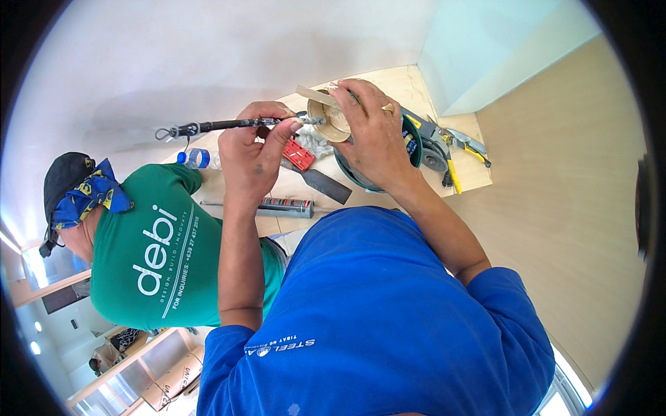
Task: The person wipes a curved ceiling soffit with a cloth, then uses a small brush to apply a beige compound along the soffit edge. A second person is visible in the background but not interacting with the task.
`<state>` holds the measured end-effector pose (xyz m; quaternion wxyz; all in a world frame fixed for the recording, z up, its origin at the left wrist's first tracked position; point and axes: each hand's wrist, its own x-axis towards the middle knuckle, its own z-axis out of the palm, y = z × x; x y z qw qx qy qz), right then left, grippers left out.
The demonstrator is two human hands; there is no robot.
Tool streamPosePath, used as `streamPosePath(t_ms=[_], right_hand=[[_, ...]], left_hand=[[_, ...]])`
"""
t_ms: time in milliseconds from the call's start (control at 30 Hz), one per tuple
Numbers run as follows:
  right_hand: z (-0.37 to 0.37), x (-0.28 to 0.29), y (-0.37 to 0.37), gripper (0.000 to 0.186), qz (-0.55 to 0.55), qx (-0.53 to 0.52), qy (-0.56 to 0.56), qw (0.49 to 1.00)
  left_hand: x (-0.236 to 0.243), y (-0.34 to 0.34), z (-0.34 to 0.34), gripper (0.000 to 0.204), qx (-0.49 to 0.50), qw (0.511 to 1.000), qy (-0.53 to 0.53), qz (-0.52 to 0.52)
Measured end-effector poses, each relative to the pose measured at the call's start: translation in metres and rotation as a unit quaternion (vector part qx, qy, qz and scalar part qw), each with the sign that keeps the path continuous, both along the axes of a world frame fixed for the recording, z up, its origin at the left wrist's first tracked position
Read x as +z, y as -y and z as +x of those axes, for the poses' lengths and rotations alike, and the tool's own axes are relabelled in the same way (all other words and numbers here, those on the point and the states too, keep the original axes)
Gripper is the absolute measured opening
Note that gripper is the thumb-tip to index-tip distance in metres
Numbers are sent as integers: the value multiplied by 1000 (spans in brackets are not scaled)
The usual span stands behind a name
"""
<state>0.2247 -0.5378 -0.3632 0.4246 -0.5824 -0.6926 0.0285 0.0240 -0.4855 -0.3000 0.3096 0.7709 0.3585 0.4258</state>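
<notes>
My left hand (251, 156) pinches a slim dark rod (222, 125), smeared with pale material, with a wire loop at its far left end. The rod's right tip reaches the mouth of a small round tin (329, 119). My right hand (378, 135) is wrapped round that tin, which is tilted so its pale, coated inside shows. A flat light stick (316, 96) lies across the tin's rim. Under my right hand stands a dark green bucket (365, 182) with things inside, partly hidden by the hand.
On the wooden surface (402, 82) lie a red case (298, 154), a white cloth (317, 144), a dark flat-bladed tool (326, 186), a sealant tube (286, 207), a blue-capped bottle (194, 158) and several hand tools (461, 144). A person in green (156, 243) is close on my left. Walls stand ahead and right.
</notes>
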Motion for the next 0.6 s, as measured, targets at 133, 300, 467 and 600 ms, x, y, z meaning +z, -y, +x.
streamPosePath(t_ms=[133,300,467,600], right_hand=[[-1,1,1,75,-4,3,-4,1000],[2,-2,0,81,-29,1,-23,999],[6,-5,-11,95,-88,1,-110,990],[5,-5,-24,102,-84,24,-187,978]], left_hand=[[-3,-3,-8,14,13,995,59,-79],[2,-4,-15,11,40,982,142,-116],[7,-10,-36,15,28,953,282,-110],[13,-14,-54,17,-5,901,403,-160]])
